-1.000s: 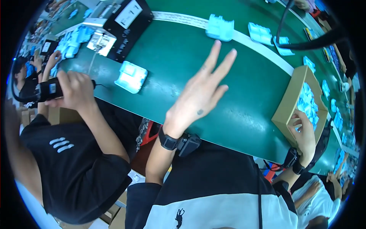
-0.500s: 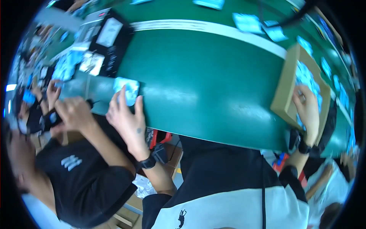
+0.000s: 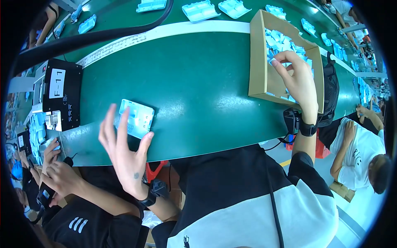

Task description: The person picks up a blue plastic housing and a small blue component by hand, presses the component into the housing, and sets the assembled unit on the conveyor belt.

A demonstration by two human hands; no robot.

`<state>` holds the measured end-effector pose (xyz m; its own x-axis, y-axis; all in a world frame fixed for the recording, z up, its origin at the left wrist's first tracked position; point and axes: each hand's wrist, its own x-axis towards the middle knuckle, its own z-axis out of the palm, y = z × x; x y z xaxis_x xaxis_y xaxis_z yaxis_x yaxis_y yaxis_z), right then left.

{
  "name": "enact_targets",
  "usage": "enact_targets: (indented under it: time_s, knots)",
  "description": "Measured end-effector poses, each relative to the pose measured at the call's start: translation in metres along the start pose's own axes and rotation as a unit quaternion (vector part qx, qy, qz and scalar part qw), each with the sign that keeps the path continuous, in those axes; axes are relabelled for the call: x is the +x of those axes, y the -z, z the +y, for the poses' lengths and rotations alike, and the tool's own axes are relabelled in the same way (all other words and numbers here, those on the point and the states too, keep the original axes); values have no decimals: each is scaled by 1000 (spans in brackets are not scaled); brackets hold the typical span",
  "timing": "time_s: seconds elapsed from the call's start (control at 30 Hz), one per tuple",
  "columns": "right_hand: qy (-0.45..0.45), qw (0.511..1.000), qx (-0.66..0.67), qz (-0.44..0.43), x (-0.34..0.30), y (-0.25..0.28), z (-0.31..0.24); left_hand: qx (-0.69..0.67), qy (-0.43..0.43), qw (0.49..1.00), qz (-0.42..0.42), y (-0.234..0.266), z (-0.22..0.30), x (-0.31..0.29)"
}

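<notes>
A light-blue plastic housing [image 3: 142,120] with a hollow tray shape lies on the green table at centre left. My left hand [image 3: 126,159] is open beside it, fingers spread, with the index finger over its left edge; whether they touch I cannot tell. At the right stands an open cardboard box [image 3: 257,62] holding many small light-blue plastic pieces [image 3: 283,41]. Above the box's near part, my right hand [image 3: 300,80] is closed in a pinch. A small light-blue plastic piece [image 3: 271,61] shows at the thumb and fingertips.
A black boxed machine [image 3: 66,95] stands at the left on the green table [image 3: 198,82]. More blue housings [image 3: 200,11] lie beyond the white strip. A dark cable [image 3: 103,35] crosses the upper left. Co-workers [image 3: 78,182] sit close on both sides. A black mesh bag [image 3: 331,91] lies beside the box.
The view has shifted, so the box and my right hand appear further left. My right hand's fingertips, earlier among the pieces, now show a small piece. My left hand remains open by the housing.
</notes>
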<state>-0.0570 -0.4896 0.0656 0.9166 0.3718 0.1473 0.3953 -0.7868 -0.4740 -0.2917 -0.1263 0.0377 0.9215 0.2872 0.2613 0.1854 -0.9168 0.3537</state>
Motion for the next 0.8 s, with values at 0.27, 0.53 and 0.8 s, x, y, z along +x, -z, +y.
enact_targets:
  time_s: [0.27,0.53,0.8]
  knots:
    - [7,982,187,-37,-2,8,-39,-151,66,983,-85,-6,29,0]
    - [182,940,270,-104,-3,-26,-108,-203,28,977,-64,-27,19,2]
    - [248,928,227,-163,0,-90,-143,-197,15,980,-25,-36,22,2]
